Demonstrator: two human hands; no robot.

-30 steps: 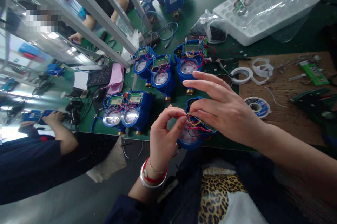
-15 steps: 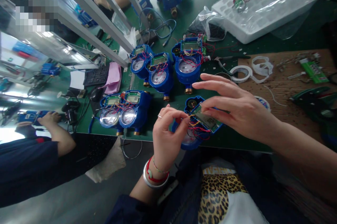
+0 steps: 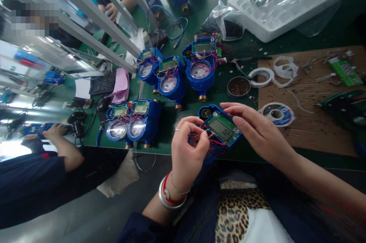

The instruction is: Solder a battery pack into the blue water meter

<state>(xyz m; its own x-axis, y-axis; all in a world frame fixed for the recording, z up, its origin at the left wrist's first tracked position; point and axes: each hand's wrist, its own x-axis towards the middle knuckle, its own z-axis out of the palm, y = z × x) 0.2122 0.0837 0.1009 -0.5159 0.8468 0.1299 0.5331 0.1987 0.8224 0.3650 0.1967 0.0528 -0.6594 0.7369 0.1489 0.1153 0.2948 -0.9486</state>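
A blue water meter lies at the table's front edge, turned at a slant, its green circuit board with a digit display facing up. My left hand is over its round dial, thumb and forefinger pinched together among thin yellow and red wires. That hand hides most of the dial. Along the meter's right side is my right hand; its fingers lie against the far edge of the housing and its thumb touches the board's right end.
Several more wired blue meters stand behind and to the left. On the right are a tin, a tape roll, a wire spool, cardboard and a bagged white foam tray. A co-worker's hand is at far left.
My right hand has come down from above the display onto the meter's right side, uncovering the display and the tin. My left hand has shifted slightly right and down, still pinched.
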